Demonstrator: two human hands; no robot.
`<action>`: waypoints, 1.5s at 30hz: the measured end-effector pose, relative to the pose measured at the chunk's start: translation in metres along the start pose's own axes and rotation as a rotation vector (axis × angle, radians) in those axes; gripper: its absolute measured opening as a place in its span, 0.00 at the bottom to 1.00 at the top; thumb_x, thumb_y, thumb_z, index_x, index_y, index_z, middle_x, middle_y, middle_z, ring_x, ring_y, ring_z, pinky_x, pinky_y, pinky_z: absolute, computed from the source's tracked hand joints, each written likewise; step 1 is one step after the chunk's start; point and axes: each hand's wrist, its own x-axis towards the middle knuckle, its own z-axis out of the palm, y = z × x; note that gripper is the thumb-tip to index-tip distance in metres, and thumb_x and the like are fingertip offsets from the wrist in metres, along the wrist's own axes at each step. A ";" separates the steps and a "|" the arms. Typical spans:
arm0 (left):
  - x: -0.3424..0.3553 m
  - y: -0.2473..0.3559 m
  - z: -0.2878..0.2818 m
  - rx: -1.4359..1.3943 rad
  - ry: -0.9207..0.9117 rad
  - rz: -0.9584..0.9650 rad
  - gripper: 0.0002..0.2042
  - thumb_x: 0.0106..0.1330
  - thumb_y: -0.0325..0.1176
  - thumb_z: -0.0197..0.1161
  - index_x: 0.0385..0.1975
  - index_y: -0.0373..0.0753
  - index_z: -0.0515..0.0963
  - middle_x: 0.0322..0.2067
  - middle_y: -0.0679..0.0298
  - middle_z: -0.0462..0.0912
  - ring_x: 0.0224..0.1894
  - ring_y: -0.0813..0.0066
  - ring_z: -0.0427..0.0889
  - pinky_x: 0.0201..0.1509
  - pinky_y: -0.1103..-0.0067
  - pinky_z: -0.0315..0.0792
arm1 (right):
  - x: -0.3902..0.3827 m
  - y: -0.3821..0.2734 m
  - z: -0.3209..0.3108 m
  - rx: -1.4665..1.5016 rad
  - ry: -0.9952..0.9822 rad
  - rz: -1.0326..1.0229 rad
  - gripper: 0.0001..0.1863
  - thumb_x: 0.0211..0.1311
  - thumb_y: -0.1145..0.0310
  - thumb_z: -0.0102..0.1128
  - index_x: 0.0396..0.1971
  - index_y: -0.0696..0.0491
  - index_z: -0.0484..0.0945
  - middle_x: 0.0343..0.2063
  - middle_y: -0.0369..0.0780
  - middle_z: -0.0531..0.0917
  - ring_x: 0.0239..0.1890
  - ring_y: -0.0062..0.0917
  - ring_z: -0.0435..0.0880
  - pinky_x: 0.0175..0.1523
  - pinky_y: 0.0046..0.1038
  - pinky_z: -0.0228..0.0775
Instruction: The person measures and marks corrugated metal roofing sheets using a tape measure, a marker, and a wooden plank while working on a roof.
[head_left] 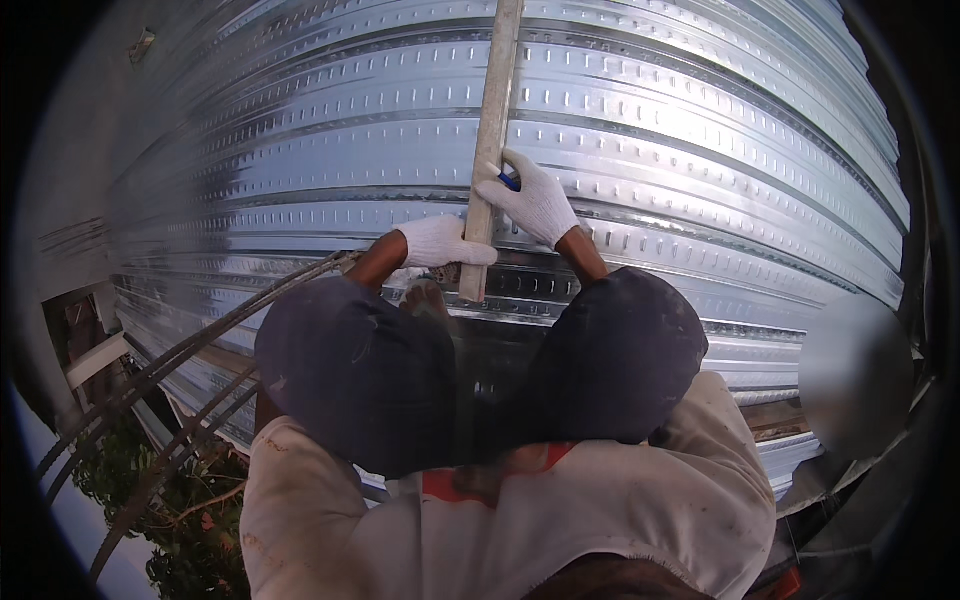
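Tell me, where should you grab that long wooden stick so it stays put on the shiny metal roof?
Probably near its lower end, coming from above and from both sides. The wooden stick lies flat and narrow across the ribbed metal sheet, so fingers wrap its edges: the left hand clasps the bottom end, the right hand presses slightly higher.

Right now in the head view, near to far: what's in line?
White shirt → dark-trousered knees → gloved left hand holding the straightedge's near end → right hand with a blue marker → long straightedge running up the corrugated metal sheet.

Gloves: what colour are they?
White, on both the left hand and right hand; head view.
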 end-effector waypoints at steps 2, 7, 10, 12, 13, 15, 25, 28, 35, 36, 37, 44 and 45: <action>0.004 0.013 0.000 0.035 -0.070 0.046 0.43 0.62 0.75 0.71 0.51 0.31 0.91 0.41 0.53 0.92 0.44 0.59 0.91 0.52 0.68 0.81 | -0.015 0.014 0.007 0.033 0.098 -0.010 0.48 0.66 0.42 0.74 0.75 0.61 0.72 0.57 0.57 0.88 0.60 0.44 0.90 0.65 0.40 0.80; 0.007 0.022 -0.033 -0.009 -0.135 0.043 0.41 0.60 0.71 0.76 0.49 0.30 0.92 0.37 0.55 0.93 0.37 0.65 0.91 0.42 0.71 0.84 | -0.038 0.005 0.005 0.192 0.160 0.045 0.44 0.68 0.48 0.75 0.75 0.61 0.72 0.61 0.55 0.86 0.63 0.35 0.88 0.69 0.36 0.77; -0.003 0.024 -0.065 -0.267 0.072 0.090 0.31 0.67 0.60 0.77 0.51 0.33 0.90 0.36 0.59 0.92 0.34 0.73 0.90 0.38 0.74 0.84 | -0.035 -0.003 0.000 0.231 0.124 0.112 0.37 0.70 0.51 0.73 0.70 0.62 0.79 0.50 0.50 0.90 0.52 0.28 0.90 0.60 0.34 0.81; 0.000 0.019 -0.076 -0.310 0.184 0.056 0.27 0.72 0.56 0.74 0.54 0.34 0.89 0.38 0.61 0.93 0.37 0.77 0.90 0.41 0.76 0.84 | -0.036 -0.005 0.002 0.194 0.155 0.098 0.32 0.71 0.52 0.72 0.64 0.63 0.83 0.41 0.44 0.91 0.43 0.22 0.88 0.52 0.31 0.81; 0.004 0.014 -0.081 -0.278 0.246 0.045 0.27 0.72 0.56 0.73 0.54 0.35 0.89 0.39 0.62 0.93 0.37 0.77 0.90 0.40 0.77 0.83 | -0.039 -0.003 0.002 0.219 0.155 0.135 0.32 0.71 0.52 0.71 0.64 0.63 0.83 0.40 0.43 0.91 0.43 0.22 0.87 0.52 0.31 0.81; 0.009 0.006 -0.084 -0.222 0.330 0.060 0.26 0.74 0.55 0.72 0.54 0.35 0.88 0.40 0.62 0.93 0.38 0.77 0.90 0.40 0.77 0.82 | -0.050 -0.002 -0.006 0.269 0.165 0.209 0.31 0.72 0.53 0.71 0.63 0.63 0.83 0.40 0.42 0.90 0.42 0.21 0.86 0.50 0.29 0.80; 0.030 0.004 -0.068 -0.662 0.601 0.352 0.27 0.76 0.52 0.72 0.58 0.31 0.86 0.42 0.58 0.92 0.40 0.74 0.89 0.47 0.75 0.84 | -0.050 -0.005 0.023 0.303 0.162 0.164 0.31 0.77 0.54 0.69 0.66 0.63 0.80 0.37 0.36 0.87 0.38 0.15 0.82 0.44 0.24 0.77; 0.037 0.005 -0.072 -0.461 0.741 0.414 0.29 0.75 0.52 0.72 0.61 0.30 0.84 0.49 0.53 0.92 0.47 0.69 0.91 0.52 0.74 0.85 | -0.038 -0.021 0.034 0.329 0.082 0.254 0.32 0.76 0.52 0.70 0.67 0.63 0.78 0.41 0.40 0.88 0.44 0.19 0.85 0.51 0.29 0.80; 0.041 0.005 -0.071 -0.339 0.715 0.398 0.32 0.78 0.50 0.71 0.69 0.27 0.78 0.60 0.48 0.88 0.60 0.66 0.87 0.62 0.73 0.80 | -0.034 -0.015 0.046 0.329 0.133 0.071 0.36 0.73 0.56 0.70 0.73 0.61 0.73 0.62 0.52 0.84 0.67 0.36 0.84 0.72 0.36 0.74; 0.041 0.000 -0.073 -0.407 0.668 0.346 0.33 0.78 0.50 0.70 0.70 0.27 0.77 0.62 0.47 0.87 0.62 0.64 0.86 0.65 0.71 0.79 | -0.031 -0.010 0.057 0.339 0.132 0.039 0.36 0.73 0.57 0.70 0.73 0.61 0.73 0.63 0.52 0.84 0.67 0.36 0.84 0.72 0.37 0.74; 0.037 0.025 -0.076 -0.501 0.585 0.322 0.34 0.79 0.52 0.69 0.71 0.27 0.77 0.63 0.48 0.86 0.63 0.62 0.86 0.67 0.69 0.79 | -0.030 0.003 0.054 0.291 0.173 -0.030 0.35 0.74 0.57 0.69 0.73 0.60 0.73 0.60 0.51 0.85 0.64 0.34 0.85 0.70 0.36 0.75; 0.041 0.072 -0.151 0.194 1.051 0.512 0.39 0.75 0.50 0.73 0.75 0.25 0.69 0.70 0.40 0.78 0.68 0.51 0.82 0.70 0.64 0.78 | -0.035 -0.012 0.038 0.336 0.170 -0.037 0.32 0.75 0.55 0.69 0.71 0.57 0.74 0.53 0.47 0.88 0.56 0.29 0.87 0.64 0.34 0.78; 0.021 0.125 -0.154 0.489 1.029 0.623 0.40 0.73 0.50 0.75 0.75 0.26 0.69 0.71 0.40 0.77 0.69 0.50 0.81 0.71 0.64 0.77 | -0.041 -0.006 0.033 0.349 0.183 0.002 0.33 0.75 0.54 0.69 0.71 0.57 0.74 0.52 0.46 0.88 0.56 0.29 0.87 0.64 0.34 0.78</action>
